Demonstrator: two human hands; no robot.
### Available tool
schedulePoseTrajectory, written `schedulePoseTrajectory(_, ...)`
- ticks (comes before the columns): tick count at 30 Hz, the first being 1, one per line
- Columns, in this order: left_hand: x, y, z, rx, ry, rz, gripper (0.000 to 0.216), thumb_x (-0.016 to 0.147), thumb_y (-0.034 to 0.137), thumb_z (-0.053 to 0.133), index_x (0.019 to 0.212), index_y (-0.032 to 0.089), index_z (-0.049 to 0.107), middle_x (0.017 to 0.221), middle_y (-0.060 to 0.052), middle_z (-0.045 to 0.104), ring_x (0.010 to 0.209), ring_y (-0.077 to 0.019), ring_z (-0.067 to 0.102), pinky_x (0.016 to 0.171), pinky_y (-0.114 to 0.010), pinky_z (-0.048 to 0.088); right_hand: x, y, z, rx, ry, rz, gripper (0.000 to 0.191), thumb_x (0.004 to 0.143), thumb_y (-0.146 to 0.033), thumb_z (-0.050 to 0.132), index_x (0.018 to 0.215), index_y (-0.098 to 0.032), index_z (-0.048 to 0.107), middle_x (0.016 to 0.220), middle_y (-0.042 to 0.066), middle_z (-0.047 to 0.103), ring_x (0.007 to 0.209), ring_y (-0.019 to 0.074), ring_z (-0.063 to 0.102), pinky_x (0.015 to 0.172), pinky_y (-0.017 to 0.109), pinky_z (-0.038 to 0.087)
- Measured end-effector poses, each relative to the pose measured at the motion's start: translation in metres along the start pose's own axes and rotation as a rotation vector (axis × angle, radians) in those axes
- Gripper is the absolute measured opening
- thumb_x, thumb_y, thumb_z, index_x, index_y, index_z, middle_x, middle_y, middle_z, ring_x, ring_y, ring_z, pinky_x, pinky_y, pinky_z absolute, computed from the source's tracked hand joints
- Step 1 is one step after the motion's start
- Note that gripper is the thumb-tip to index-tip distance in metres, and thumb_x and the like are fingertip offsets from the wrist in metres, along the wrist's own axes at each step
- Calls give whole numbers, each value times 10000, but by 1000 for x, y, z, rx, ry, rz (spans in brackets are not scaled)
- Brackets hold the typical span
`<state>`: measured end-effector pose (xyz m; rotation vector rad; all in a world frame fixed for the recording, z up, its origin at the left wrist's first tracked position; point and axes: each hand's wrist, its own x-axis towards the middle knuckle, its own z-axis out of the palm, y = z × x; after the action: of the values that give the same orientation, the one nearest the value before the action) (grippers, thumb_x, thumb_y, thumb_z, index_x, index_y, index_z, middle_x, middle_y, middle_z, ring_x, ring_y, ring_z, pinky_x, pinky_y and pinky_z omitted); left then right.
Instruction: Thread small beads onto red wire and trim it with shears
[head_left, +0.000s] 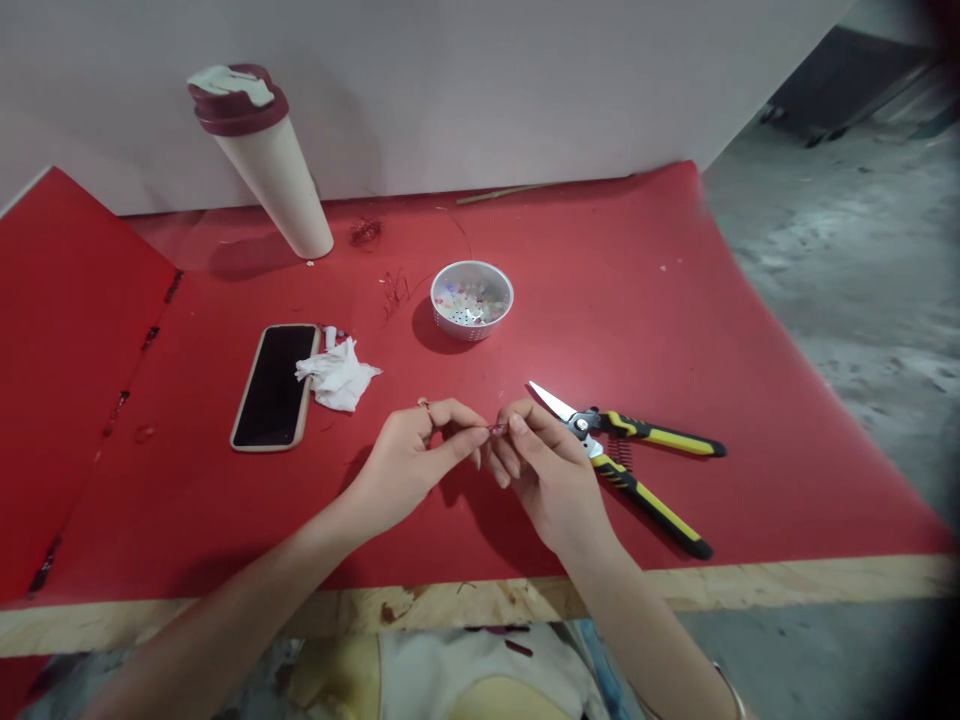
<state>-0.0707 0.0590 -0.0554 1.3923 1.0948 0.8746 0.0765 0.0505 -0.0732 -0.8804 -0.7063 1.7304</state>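
My left hand and my right hand meet above the front middle of the red tabletop. Between their fingertips is a small shiny red piece, like a bead or a twist of wire; its exact kind is too small to tell. Thumb and forefinger of each hand pinch it from opposite sides. Close to my right hand lies a pair of shears with yellow and black handles, blades apart. Beyond the hands stands a small perforated metal bowl with bits of clear and coloured beads inside.
A phone lies at the left, partly under a crumpled white tissue. Behind them a tall white tumbler stands by the pale wall. Tangled red wire and a thin stick lie at the back. The table has a raw wooden front edge.
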Motion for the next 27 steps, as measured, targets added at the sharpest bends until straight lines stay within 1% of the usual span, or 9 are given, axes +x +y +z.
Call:
schedulePoseTrajectory(4, 0, -1, 0, -64, -25, 7, 153, 833, 281, 545, 736, 172, 593, 649, 10, 602, 627, -109, 573, 631, -246, 464, 0, 0, 1, -3, -33, 15, 217, 791, -333, 625, 666, -188, 522, 457, -79, 372, 417, 74, 360, 449, 235, 297)
schedulePoseTrajectory(7, 1, -2, -1, 87, 49, 80, 134, 840, 232, 530, 737, 178, 597, 674, 9, 596, 655, -108, 561, 659, -253, 462, 0, 0, 0, -39, -95, 42, 228, 802, -342, 612, 668, -186, 513, 461, -79, 367, 416, 76, 352, 445, 241, 287)
schedulePoseTrajectory(10, 4, -1, -7, 289, 107, 237, 143, 838, 150, 515, 729, 187, 601, 708, 6, 581, 703, -113, 549, 676, -255, 457, -1, 0, -3, -73, -194, 82, 244, 821, -341, 589, 663, -181, 495, 475, -75, 376, 419, 77, 375, 454, 248, 273)
schedulePoseTrajectory(12, 6, 0, -14, 391, 51, 333, 160, 841, 124, 505, 743, 199, 608, 727, 4, 580, 740, -120, 535, 687, -257, 453, 0, -1, -5, -75, -230, 111, 256, 825, -336, 584, 652, -178, 482, 480, -79, 363, 415, 71, 377, 453, 246, 251)
schedulePoseTrajectory(16, 10, 4, -29, 559, -148, 455, 189, 836, 83, 499, 787, 218, 623, 762, 4, 607, 797, -130, 501, 709, -260, 436, 1, -2, -6, -37, -289, 201, 259, 809, -318, 604, 638, -170, 477, 479, -94, 315, 392, 47, 296, 428, 237, 194)
schedulePoseTrajectory(18, 12, 3, -32, 673, -168, 537, 243, 830, 42, 471, 778, 225, 623, 771, 9, 621, 810, -135, 488, 727, -271, 422, 1, -3, -6, -35, -316, 267, 263, 802, -304, 609, 626, -169, 469, 479, -97, 302, 394, 42, 263, 425, 239, 180)
schedulePoseTrajectory(21, 11, 0, -29, 830, -73, 641, 312, 815, 5, 432, 727, 236, 622, 768, 18, 625, 825, -140, 491, 778, -294, 396, 0, -3, -8, -44, -321, 345, 255, 805, -284, 603, 627, -170, 459, 480, -98, 291, 404, 44, 247, 434, 243, 174)
schedulePoseTrajectory(24, 9, -2, -26, 837, 81, 723, 283, 831, 44, 447, 743, 249, 620, 803, 14, 627, 830, -142, 509, 796, -297, 395, 0, -3, -9, -8, -335, 381, 221, 811, -258, 590, 651, -169, 467, 482, -96, 298, 411, 48, 270, 455, 245, 183)
schedulePoseTrajectory(27, 10, -1, -25, 738, 229, 648, 147, 850, 164, 501, 929, 239, 598, 963, -35, 628, 916, -176, 526, 809, -328, 421, 1, -2, -8, 97, -295, 322, 195, 806, -254, 592, 667, -173, 482, 474, -95, 305, 411, 53, 281, 481, 248, 216)
